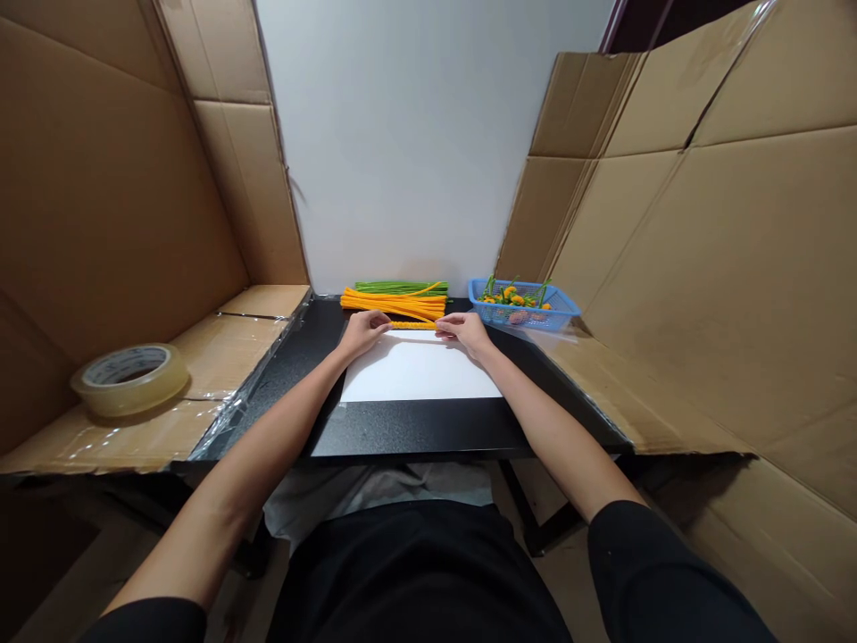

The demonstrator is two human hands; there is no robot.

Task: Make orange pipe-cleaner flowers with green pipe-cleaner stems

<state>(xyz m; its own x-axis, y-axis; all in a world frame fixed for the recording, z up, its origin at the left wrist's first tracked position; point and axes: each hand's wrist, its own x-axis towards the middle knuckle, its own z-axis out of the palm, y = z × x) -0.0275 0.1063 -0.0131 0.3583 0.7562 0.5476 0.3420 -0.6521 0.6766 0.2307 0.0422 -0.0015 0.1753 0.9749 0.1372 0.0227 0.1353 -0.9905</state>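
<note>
A twisted or coiled orange pipe cleaner point(413, 325) stretches level between my two hands, above the far edge of a white sheet point(421, 368). My left hand point(365, 332) pinches its left end. At the right end, my right hand point(467, 332) grips it between thumb and fingers. Just beyond lies a bundle of straight orange pipe cleaners point(395, 304), close to the fingers. Green pipe cleaners point(402, 288) lie behind that bundle.
A blue plastic basket point(559, 314) with orange and green fuzzy pieces stands at the back right. To the left, a roll of clear tape point(130, 379) rests on cardboard. Tall cardboard panels point(736, 268) flank the black table point(415, 433); a pale wall rises behind.
</note>
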